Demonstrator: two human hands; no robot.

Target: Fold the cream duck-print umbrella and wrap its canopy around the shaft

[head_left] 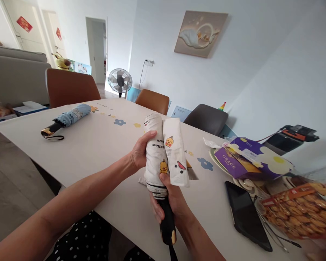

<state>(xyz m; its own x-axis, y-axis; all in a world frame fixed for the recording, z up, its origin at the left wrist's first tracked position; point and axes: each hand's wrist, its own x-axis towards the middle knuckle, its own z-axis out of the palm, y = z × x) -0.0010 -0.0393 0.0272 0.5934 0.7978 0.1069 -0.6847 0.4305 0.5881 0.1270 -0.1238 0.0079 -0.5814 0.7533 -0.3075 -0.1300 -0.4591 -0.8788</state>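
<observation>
White folding umbrella (pixel 153 154): in both hands above the near side of the worktop (pixel 105 145); canopy furled into a roll, printed with yellow ducks and the words "yellow" and "duck", upside down in this view; dark stripes at its lower edge.
Handle (pixel 167 221): black with a gold-coloured patch at the end, pointing toward the wearer; dark strap hanging from it.
Left hand (pixel 141 151): on the left side of the roll, thumb over the upper face; fingers curled out of sight behind, closed around the fabric.
Right hand (pixel 172 195): around the lower end of the roll and the top of the handle; thumb on the canopy near a duck print, fingers wrapped under, holding firmly.
White printed fabric strip (pixel 176 152): alongside the roll on its right, lower end over the right hand; whether it is separate from the canopy cannot be told.
Blue folding umbrella (pixel 73 116): furled, lying on the far left of the worktop, black-and-gold handle toward the wearer, wrist loop on the surface.
Smartphone (pixel 247 215): right of the hands, screen dark, cable beside it.
Purple GRACE box (pixel 252 157): on a plate (pixel 214 159), beyond the phone.
Bag of nuts (pixel 301 208): right edge.
</observation>
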